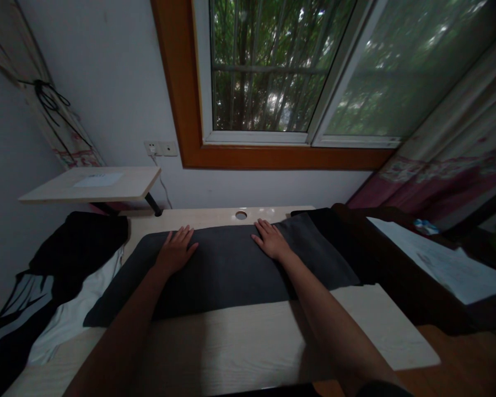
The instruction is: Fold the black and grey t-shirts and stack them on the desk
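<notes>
A long piece of dark grey folded cloth, perhaps a garment, lies flat across the light wooden desk. My left hand rests palm down on its left part, fingers spread near the far edge. Farther right, my right hand also presses flat on the cloth, with its fingertips by the far edge. Neither hand grips anything. The cloth's right end lies at an angle, beside black material whose kind I cannot make out.
Black clothing and a white cloth are heaped at the left. A small raised shelf holds a paper. The desk has a round cable hole near the wall. Papers lie on a dark surface at the right.
</notes>
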A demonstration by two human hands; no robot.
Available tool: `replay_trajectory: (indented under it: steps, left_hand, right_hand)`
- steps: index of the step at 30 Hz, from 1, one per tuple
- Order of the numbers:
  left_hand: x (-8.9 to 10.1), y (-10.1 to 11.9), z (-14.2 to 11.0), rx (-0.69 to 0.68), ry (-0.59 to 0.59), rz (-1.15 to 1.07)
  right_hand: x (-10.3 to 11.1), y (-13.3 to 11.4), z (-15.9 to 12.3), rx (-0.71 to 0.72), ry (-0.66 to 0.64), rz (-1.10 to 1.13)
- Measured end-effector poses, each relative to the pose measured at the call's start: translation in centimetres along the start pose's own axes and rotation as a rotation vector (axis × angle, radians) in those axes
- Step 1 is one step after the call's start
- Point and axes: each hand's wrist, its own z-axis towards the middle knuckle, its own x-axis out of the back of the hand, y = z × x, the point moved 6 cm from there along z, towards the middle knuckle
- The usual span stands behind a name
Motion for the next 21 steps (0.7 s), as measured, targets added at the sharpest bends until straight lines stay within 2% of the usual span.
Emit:
replay_trajectory:
  steps: [9,17,21]
  left_hand:
    - [-0.2,-3.2,-1.5,0.030,0.009,0.025]
    - [0.5,-3.7,-2.3,0.070,0.006,0.054]
    - [0.3,-4.8,-3.1,0.083,0.014,0.066]
  right_hand:
    - [0.1,3.2,-1.1,-0.065,0.024,-0.029]
    - [0.2,3.4,-1.3,-0.069,0.047,-0.027]
    - [0.3,3.3,-1.4,-0.068,0.041,-0.013]
